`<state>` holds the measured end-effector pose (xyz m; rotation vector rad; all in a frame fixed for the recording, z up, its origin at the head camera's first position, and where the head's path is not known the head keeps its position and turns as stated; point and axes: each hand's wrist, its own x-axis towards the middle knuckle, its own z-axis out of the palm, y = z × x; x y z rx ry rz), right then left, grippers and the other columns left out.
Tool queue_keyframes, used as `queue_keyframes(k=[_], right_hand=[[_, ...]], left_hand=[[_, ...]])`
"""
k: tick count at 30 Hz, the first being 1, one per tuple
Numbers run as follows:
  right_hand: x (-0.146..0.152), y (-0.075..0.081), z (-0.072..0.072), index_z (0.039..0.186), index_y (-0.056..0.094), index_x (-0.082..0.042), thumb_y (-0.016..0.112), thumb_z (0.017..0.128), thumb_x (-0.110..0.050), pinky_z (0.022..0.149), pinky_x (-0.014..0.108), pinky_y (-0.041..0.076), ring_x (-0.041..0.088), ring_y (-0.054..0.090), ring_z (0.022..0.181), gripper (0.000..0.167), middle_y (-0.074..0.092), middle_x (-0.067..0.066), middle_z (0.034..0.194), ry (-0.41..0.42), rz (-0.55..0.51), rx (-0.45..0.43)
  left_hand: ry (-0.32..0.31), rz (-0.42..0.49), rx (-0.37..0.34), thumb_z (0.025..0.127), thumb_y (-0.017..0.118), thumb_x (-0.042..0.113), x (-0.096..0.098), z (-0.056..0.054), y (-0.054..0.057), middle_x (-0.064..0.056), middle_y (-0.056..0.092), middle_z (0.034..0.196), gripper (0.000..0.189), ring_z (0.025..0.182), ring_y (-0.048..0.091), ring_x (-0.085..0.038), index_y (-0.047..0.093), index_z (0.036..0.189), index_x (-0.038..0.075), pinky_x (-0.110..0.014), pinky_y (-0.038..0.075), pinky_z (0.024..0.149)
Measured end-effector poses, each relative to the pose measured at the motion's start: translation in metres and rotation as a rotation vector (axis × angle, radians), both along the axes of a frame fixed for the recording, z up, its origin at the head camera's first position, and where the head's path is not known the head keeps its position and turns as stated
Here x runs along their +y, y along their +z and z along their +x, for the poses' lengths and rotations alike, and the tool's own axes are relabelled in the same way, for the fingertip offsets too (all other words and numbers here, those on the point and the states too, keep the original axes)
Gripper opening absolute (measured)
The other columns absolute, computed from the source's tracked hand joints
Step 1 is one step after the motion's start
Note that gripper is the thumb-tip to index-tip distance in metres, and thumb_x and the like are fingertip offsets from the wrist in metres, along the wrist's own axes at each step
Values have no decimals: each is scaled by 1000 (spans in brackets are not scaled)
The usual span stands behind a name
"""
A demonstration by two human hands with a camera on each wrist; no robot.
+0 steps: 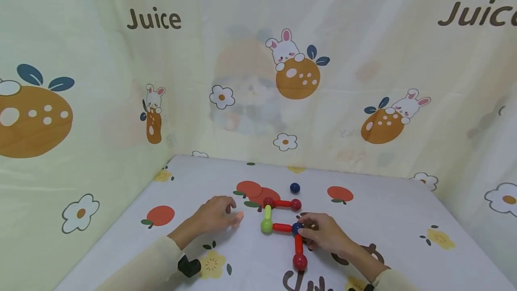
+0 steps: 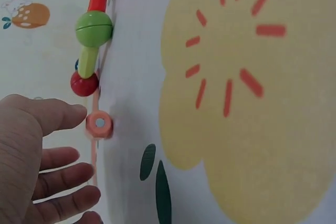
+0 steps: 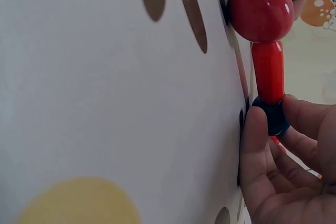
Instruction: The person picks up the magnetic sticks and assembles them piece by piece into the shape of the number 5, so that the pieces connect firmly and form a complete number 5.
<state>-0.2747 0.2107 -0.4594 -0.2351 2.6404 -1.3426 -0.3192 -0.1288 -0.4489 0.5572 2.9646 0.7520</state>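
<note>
Red, green and blue balls joined by short rods form a bent chain on the table. My right hand (image 1: 325,233) pinches its blue ball (image 1: 297,228) between thumb and finger, and in the right wrist view a red rod (image 3: 268,72) runs from that ball to a large red ball (image 3: 261,10). The green ball (image 1: 266,226) sits at another corner, with a yellow-green rod (image 1: 268,212) leading away from it. My left hand (image 1: 216,214) is left of the chain, fingers spread and relaxed. By its thumb tip lies an orange rod (image 2: 100,124) with a round metal end; contact is unclear.
A loose dark blue ball (image 1: 295,188) lies beyond the chain. The white tablecloth (image 1: 387,210) carries printed fruit, flowers and lettering. Patterned curtains (image 1: 242,66) stand at the back and both sides of the table.
</note>
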Motion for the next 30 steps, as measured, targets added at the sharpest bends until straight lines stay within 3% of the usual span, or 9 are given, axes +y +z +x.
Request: queue_keyframes(k=[5,12,20,30], right_hand=[[0,1,-1,122,69,-6,76,91,-14,63,31,60,19,64,69,33,63,7,94,-1,10,-2],[0,1,-2,122,68,-6,76,91,-14,62,31,59,18,64,69,33,64,5,93,7,17,6],[1,-1,-3,122,68,-6,76,91,-13,63,31,60,19,64,69,33,63,7,93,19,16,-3],[1,0,-2,123,68,-6,76,91,-14,63,32,60,18,64,70,34,63,6,93,14,11,-8]], left_hand=[[4,-5,-26,90,76,38,-1,-2,-3,4,59,79,33,70,56,-14,69,108,10,-29,48,59],[-50,8,-2,89,77,30,0,-5,-4,4,61,78,25,73,55,-14,71,99,9,-31,48,64],[-54,-10,-11,86,77,23,10,-6,-7,6,61,70,14,69,55,-13,70,89,11,-28,46,61],[-67,3,6,88,74,21,12,-5,-8,4,58,66,12,64,53,-12,68,86,11,-27,43,58]])
